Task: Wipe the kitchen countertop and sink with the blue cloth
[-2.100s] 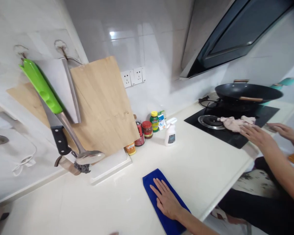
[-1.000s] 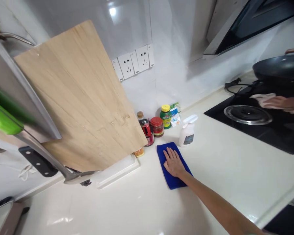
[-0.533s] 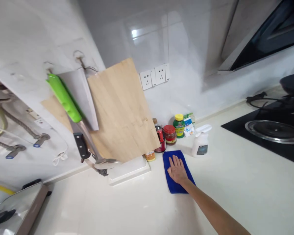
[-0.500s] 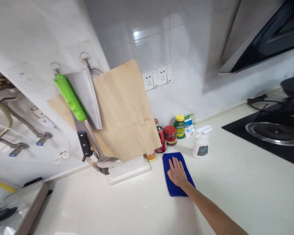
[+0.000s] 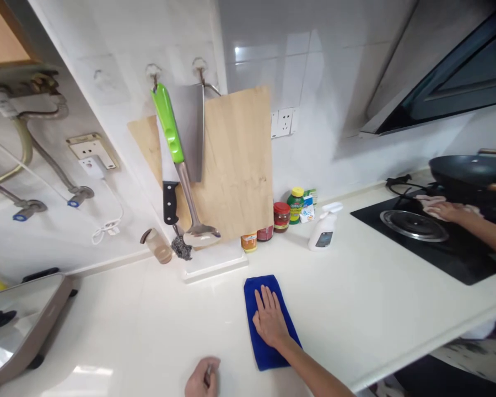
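Blue cloth [image 5: 261,348] lies flat on a white countertop [image 5: 355,309], a little below the middle of my head view. My right hand [image 5: 270,321] presses palm-down on it, fingers straight and slightly spread, grasping nothing; the forearm reaches in from five o'clock. At eight o'clock from the cloth, just beside it, my left hand [image 5: 202,378] is cut off by the bottom edge. Its fingers curl inward, but I cannot tell how far it is open or whether it holds anything.

At one o'clock from the cloth stands a white spray bottle [image 5: 323,231], upright and apart from it. At twelve o'clock, by the wall, are a red-lidded jar [image 5: 281,218] and a green bottle with a yellow cap [image 5: 296,207]. At eleven o'clock, a green-handled ladle [image 5: 176,148] and a cleaver [image 5: 195,138] hang in front of a wooden cutting board [image 5: 240,165].

At two o'clock, another person's hand [image 5: 448,211] rests on a pale pink cloth [image 5: 430,202] on the black cooktop [image 5: 458,259], near a dark wok [image 5: 458,172].
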{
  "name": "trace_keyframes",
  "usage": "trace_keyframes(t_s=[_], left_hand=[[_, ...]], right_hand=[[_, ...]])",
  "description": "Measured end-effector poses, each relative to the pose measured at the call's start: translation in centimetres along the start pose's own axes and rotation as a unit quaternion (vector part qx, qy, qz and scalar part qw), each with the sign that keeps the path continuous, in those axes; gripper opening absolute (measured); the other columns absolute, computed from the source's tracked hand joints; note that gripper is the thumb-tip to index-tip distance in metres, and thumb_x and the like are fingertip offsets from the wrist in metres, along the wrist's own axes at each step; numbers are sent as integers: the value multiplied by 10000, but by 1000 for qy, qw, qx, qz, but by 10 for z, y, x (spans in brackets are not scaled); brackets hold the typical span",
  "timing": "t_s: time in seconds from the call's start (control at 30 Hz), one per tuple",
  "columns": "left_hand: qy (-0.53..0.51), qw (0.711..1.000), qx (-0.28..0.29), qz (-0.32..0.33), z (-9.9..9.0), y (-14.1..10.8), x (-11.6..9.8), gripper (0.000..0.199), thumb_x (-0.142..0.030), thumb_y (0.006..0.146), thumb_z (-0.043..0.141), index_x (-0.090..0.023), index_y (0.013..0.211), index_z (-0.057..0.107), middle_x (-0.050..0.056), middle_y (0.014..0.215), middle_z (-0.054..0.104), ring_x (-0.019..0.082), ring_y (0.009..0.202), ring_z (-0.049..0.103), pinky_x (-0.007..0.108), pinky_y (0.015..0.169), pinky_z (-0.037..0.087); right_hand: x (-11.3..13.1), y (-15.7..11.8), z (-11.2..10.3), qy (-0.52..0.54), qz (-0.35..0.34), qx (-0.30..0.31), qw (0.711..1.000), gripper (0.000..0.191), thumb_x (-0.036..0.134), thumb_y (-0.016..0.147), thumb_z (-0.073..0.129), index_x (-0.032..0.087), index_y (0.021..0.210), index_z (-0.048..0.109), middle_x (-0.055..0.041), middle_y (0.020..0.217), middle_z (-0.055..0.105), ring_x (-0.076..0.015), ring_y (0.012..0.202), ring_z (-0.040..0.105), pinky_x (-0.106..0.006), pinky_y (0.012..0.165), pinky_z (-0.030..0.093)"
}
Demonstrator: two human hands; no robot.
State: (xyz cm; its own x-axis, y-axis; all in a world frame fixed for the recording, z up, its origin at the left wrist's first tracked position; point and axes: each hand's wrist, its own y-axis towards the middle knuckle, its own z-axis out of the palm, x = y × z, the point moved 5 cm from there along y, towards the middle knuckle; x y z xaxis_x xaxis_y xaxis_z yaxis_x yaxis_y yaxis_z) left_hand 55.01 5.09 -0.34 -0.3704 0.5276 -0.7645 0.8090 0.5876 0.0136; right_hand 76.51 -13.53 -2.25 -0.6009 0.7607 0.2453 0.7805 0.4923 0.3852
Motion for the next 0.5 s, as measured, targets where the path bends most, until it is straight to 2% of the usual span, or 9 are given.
trace_keyframes(t_s=[0.17, 0.27, 0.37, 0.43, 0.47, 0.5], left_hand=[[-12, 998, 60, -4, 0, -4, -5, 317, -392, 832, 470, -253, 924, 739, -19, 590, 623, 164, 581, 597, 254, 616, 503], [-64, 993, 100, -10, 2, 0, -4, 355, -413, 866, 424, -236, 930, 725, 6, 734, 715, 147, 573, 605, 251, 598, 503], [-98, 989, 112, 3, 2, 20, -12, 390, -411, 899, 387, -221, 1009, 709, 15, 769, 732, 154, 599, 643, 267, 629, 527], [-74, 992, 101, 31, 2, 43, -25, 397, -372, 914, 393, -214, 1143, 676, 14, 776, 731, 159, 637, 662, 285, 692, 546], [-47, 992, 100, 51, 4, 55, -33, 410, -348, 926, 393, -211, 1221, 643, 25, 848, 745, 154, 657, 666, 295, 729, 553], [-23, 992, 105, 73, 8, 67, -42, 425, -326, 939, 394, -211, 1292, 600, 51, 1003, 752, 143, 688, 673, 301, 768, 558]], right_hand=[[28, -35, -12, -6, 3, 8, 1000, 806, 190, 881, 415, 172, 1585, 23, -111, 1658, 108, -325, 1530, 132, -592, 1233, 264], [56, -53, -12, 0, 10, 1, 1000, 859, 180, 861, 440, 179, 1581, -28, -117, 1653, 69, -348, 1527, 128, -622, 1222, 270], [84, -66, -9, -3, 9, 2, 1000, 897, 163, 835, 462, 184, 1581, -36, -119, 1650, 58, -358, 1525, 124, -631, 1205, 301], [97, -72, -7, -15, 0, 16, 1000, 885, 158, 834, 459, 184, 1586, -7, -121, 1652, 62, -348, 1526, 132, -610, 1205, 318], [101, -74, -7, -20, -7, 25, 999, 872, 158, 837, 454, 184, 1588, 12, -123, 1653, 66, -342, 1526, 139, -598, 1207, 323], [104, -75, -7, -25, -13, 33, 999, 857, 159, 841, 448, 184, 1589, 29, -124, 1655, 73, -337, 1526, 146, -591, 1208, 327]])
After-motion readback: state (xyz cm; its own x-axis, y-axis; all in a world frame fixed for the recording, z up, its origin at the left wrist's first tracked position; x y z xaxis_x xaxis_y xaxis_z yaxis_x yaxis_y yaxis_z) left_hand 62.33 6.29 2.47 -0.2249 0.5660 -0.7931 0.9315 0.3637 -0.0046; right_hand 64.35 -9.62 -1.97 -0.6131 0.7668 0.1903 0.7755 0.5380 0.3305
